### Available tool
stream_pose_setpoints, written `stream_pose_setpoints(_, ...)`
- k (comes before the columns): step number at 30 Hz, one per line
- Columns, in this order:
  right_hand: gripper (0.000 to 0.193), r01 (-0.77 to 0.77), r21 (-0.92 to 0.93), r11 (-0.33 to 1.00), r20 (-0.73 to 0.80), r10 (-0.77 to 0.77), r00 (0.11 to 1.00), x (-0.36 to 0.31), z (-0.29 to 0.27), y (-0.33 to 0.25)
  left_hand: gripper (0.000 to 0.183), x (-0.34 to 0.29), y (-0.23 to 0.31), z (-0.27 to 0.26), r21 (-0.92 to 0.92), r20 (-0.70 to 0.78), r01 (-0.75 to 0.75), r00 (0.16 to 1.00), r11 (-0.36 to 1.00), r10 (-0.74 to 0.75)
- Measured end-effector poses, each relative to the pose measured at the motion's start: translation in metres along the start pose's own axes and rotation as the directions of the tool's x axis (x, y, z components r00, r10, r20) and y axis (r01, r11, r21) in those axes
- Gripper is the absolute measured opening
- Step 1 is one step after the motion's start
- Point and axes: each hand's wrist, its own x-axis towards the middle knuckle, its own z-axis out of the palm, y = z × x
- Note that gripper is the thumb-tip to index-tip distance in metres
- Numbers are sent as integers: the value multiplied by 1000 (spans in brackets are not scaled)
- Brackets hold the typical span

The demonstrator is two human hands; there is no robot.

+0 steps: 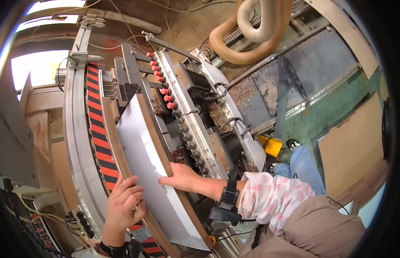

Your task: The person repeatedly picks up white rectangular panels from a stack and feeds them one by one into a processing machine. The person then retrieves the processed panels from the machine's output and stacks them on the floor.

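Observation:
A long white panel (142,144) with brown raised edges lies lengthwise across the machine in front of me. My left hand (126,202) is closed over its left brown edge (115,144), fingers curled at the top. On the opposite side, my right hand (179,177) grips the right brown edge (153,133). Its thumb rests against the white face, while the other fingers are partly hidden behind the edge. A dark strapped device (229,195) is worn on my right wrist.
Red-capped spindles (165,91) line a metal rail right of the panel. Red-and-black striping (97,124) runs along the left beam. Flexible hoses (228,49) hang at the back. Brown sheet board (350,146) lies at right, and a yellow pedal guard (272,147) stands by a person's shoe.

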Motion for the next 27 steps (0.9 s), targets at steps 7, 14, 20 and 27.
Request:
stream_pose_setpoints(7,41,-46,305,951,-44,62,997,-78,-47,-22,16,16,2,33,-12,67,-27,997,1000,28)
stream_pose_setpoints(14,40,129,511,850,-350,68,934,-181,-170,-54,16,23,4,63,-14,22,-77,997,997,77)
stream_pose_setpoints(20,51,343,388,855,-549,-85,832,-222,-234,-82,22,29,6,87,-94,77,59,996,994,-52)
stream_pose_setpoints(27,55,470,383,796,-614,-161,773,-219,-222,-107,53,-32,153,108,-993,66,-57,459,-104,-886)
